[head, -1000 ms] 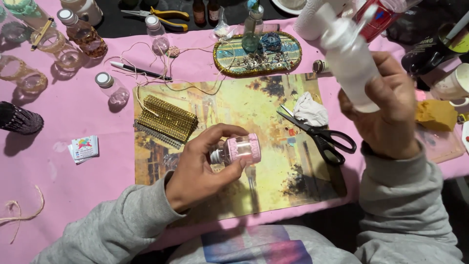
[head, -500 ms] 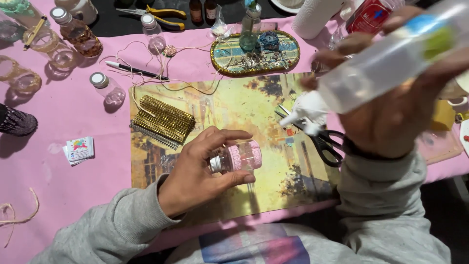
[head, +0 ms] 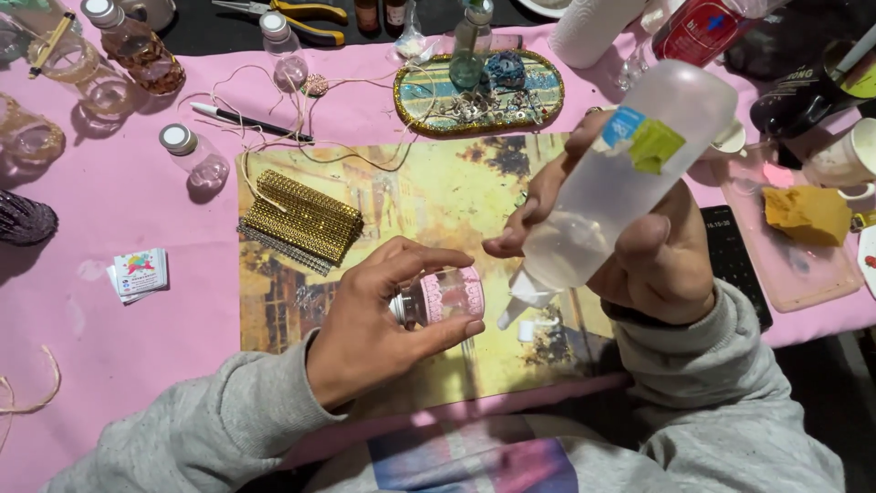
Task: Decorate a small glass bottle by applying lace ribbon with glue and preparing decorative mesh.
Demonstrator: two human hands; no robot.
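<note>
My left hand (head: 376, 321) grips a small clear glass jar (head: 447, 296) with a pink lace band, lying on its side above a yellow painted mat (head: 429, 205). A large translucent plastic squeeze bottle (head: 630, 173) with a blue and green label is held upside down in my right hand (head: 639, 246). Its white nozzle (head: 518, 297) points down toward the jar's right end, a short gap away. Both arms wear grey sleeves.
A pink cloth (head: 109, 329) covers the table. On it lie a strip of gold bead trim (head: 301, 224), an oval tray of trinkets (head: 479, 91), several small glass bottles (head: 193, 157), a pen (head: 251, 120), yellow-handled pliers (head: 292, 11), a small card (head: 139, 272), and a yellow sponge (head: 808, 212).
My right hand has brought the squeeze bottle down from upper right and tipped it over, nozzle now beside the jar. The left hand keeps the jar in the same place.
</note>
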